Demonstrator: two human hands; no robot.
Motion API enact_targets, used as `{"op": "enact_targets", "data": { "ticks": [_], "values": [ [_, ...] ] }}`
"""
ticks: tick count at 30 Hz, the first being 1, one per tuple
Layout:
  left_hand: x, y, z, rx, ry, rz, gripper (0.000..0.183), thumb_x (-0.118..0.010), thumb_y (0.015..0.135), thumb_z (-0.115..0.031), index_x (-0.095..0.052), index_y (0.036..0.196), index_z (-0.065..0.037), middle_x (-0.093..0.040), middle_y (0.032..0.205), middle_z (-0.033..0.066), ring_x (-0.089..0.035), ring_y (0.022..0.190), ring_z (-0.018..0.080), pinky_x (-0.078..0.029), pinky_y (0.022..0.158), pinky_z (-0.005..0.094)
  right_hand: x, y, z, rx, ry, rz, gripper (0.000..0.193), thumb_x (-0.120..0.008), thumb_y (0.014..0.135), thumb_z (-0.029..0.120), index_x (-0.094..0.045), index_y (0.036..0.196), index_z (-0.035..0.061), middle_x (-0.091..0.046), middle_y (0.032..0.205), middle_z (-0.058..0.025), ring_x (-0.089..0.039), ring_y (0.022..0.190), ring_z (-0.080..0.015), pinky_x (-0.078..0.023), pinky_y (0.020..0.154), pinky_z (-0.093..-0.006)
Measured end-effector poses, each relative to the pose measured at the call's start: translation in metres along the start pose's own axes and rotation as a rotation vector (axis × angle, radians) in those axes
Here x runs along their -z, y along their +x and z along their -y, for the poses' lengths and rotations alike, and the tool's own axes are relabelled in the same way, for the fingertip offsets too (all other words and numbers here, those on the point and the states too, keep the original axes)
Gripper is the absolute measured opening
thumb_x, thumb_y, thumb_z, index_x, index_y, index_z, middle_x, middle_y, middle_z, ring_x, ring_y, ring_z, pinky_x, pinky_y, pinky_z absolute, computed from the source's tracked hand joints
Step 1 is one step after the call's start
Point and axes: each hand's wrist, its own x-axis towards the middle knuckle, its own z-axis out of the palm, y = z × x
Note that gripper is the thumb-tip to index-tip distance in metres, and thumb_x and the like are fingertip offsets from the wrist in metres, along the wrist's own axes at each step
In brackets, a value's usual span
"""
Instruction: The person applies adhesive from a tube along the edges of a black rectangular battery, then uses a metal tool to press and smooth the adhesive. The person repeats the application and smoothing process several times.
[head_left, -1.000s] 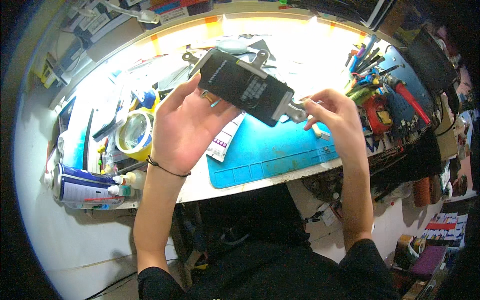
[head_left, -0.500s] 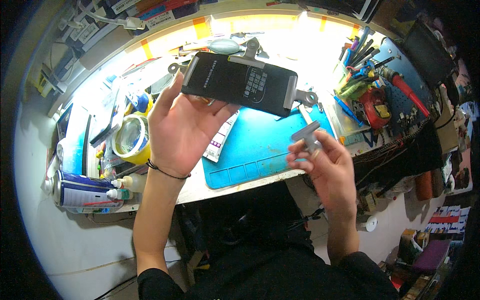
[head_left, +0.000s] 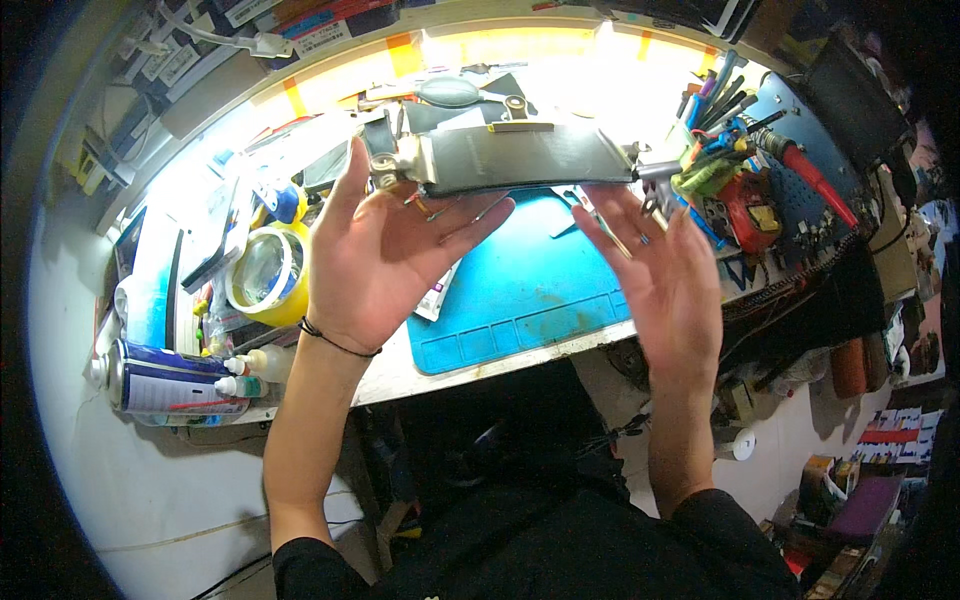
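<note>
A dark smartphone (head_left: 525,160) is held up above the bench, tilted so its flat face shows at a shallow angle. Metal bulldog clips grip its edges: a left clip (head_left: 405,165), a top clip (head_left: 515,115) and a right clip (head_left: 655,172). My left hand (head_left: 385,255) holds the left end, palm up, thumb beside the left clip and fingers beneath. Under the right end is my right hand (head_left: 670,275), its fingers reaching behind the phone and its thumb near the right clip. Another bit of metal shows by these fingertips; whether it is a separate clip I cannot tell.
A blue work mat (head_left: 520,290) lies below the phone. Left are a yellow tape roll (head_left: 298,290), a spray can (head_left: 160,380) and small bottles (head_left: 265,365). Pens and tools (head_left: 720,110) stand at right, near a red-handled tool (head_left: 820,185).
The phone has tipped from facing me to a shallow angle. My right hand has risen from beside the phone to its right end; the loose clip it held is no longer plainly visible.
</note>
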Motion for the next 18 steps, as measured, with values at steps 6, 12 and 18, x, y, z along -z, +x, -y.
{"op": "enact_targets", "data": {
  "ticks": [6, 12, 18],
  "values": [
    [0.012, 0.000, 0.000, 0.067, 0.232, -0.157, 0.061, -0.063, 0.104, -0.049, -0.060, 0.134, 0.004, -0.074, 0.112, 0.0170, -0.076, 0.096, 0.0221, -0.065, 0.084, 0.0324, 0.040, 0.036, 0.015, -0.053, -0.084, 0.245, 0.041, -0.048, 0.113, 0.032, -0.058, 0.138, 0.0013, -0.062, 0.140, -0.0279, -0.060, 0.133, -0.0410, -0.045, 0.117, -0.0627],
    [0.017, -0.002, 0.001, 0.219, 0.496, -0.097, 0.057, -0.074, 0.094, -0.015, -0.055, 0.143, 0.008, -0.073, 0.121, 0.0223, -0.076, 0.105, 0.0253, -0.064, 0.092, 0.0353, 0.020, 0.047, 0.038, -0.129, -0.262, 0.296, 0.047, -0.052, 0.111, 0.030, -0.052, 0.147, 0.0001, -0.060, 0.141, -0.0305, -0.061, 0.133, -0.0445, -0.048, 0.114, -0.0618],
    [0.013, -0.002, 0.007, 0.098, 0.509, -0.119, 0.049, -0.072, 0.094, -0.010, -0.058, 0.139, 0.006, -0.072, 0.124, 0.0250, -0.077, 0.104, 0.0296, -0.063, 0.095, 0.0395, 0.016, 0.054, 0.050, -0.073, -0.441, 0.283, 0.042, -0.057, 0.108, 0.024, -0.057, 0.141, -0.0026, -0.067, 0.130, -0.0294, -0.068, 0.123, -0.0406, -0.060, 0.100, -0.0531]
  ]
}}
